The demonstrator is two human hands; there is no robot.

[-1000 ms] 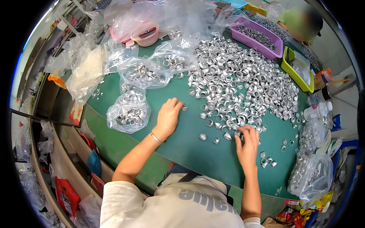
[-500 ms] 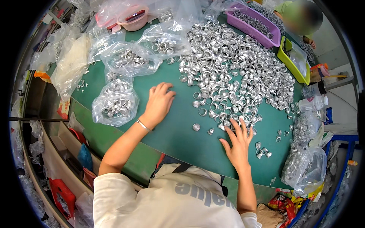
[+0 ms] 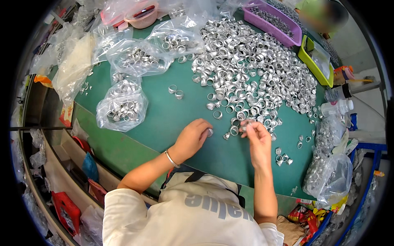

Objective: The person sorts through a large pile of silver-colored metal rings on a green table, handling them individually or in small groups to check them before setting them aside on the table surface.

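A large heap of silver-coloured rings [image 3: 242,65] spreads over the green tabletop [image 3: 164,119]. My left hand [image 3: 192,138] is low over the table in front of the heap, its fingers closed on a ring [image 3: 210,132] that pokes out at the fingertips. At the heap's near edge, my right hand [image 3: 258,137] pinches another ring [image 3: 246,125] between thumb and fingers. Two loose rings [image 3: 176,92] lie apart on the table, left of the heap. Beyond them, clear plastic bags [image 3: 123,107] hold more rings.
A purple basket [image 3: 269,30] of small metal pieces and a green tray [image 3: 316,63] stand at the far right. White bottles [image 3: 336,108] and a filled clear bag [image 3: 328,180] line the right edge. A pink bowl [image 3: 141,18] is at the back left. Another person [image 3: 322,16] is beyond the table.
My left hand has moved right and nearer to me and closed on a ring. Two rings now lie where it was. The right hand has gone from spread fingers to a pinch on a ring.
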